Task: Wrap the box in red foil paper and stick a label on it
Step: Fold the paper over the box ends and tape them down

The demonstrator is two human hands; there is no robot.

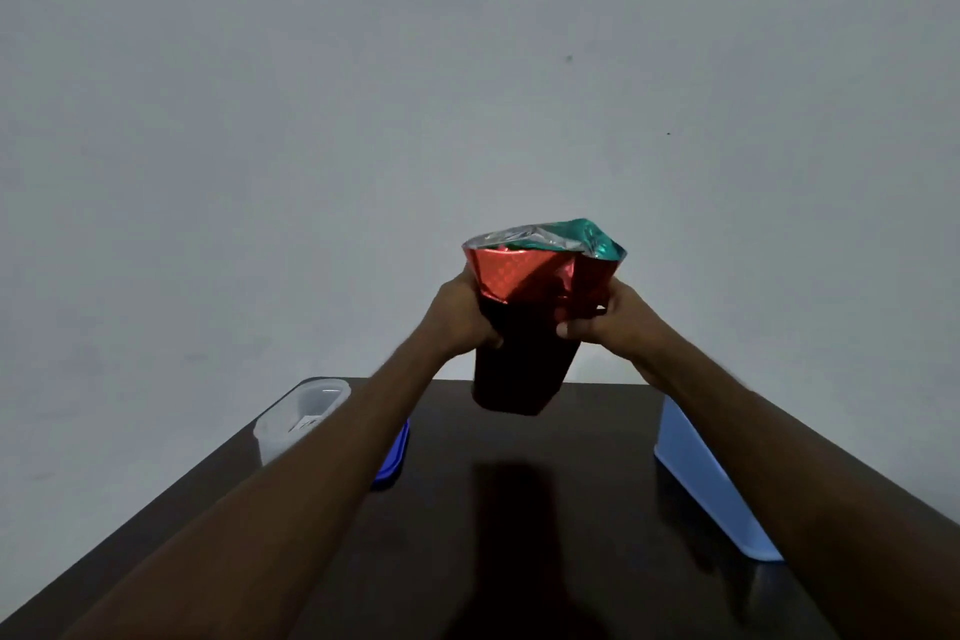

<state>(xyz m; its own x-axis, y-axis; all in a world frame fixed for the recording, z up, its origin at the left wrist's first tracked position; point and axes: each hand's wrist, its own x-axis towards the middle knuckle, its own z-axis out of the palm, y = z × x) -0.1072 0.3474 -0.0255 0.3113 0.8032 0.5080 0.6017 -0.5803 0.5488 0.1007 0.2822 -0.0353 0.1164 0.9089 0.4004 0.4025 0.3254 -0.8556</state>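
Head view: at frame centre I hold the box [524, 369], sleeved in red foil paper [524, 276], above the desk [519, 509]. Left hand [462, 317] and right hand [608, 317] each have a closed grip on it. I should crease the open top flat before sealing.

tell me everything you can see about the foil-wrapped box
The box is held in the air above the dark table, tilted, one end toward the wall. Red patterned foil covers it; the lower part sits in shadow and looks almost black. At the top end the foil stands open and crumpled, showing a silvery inside with a green tint. The left hand grips its left side, the right hand pinches the foil on the right. No label shows.
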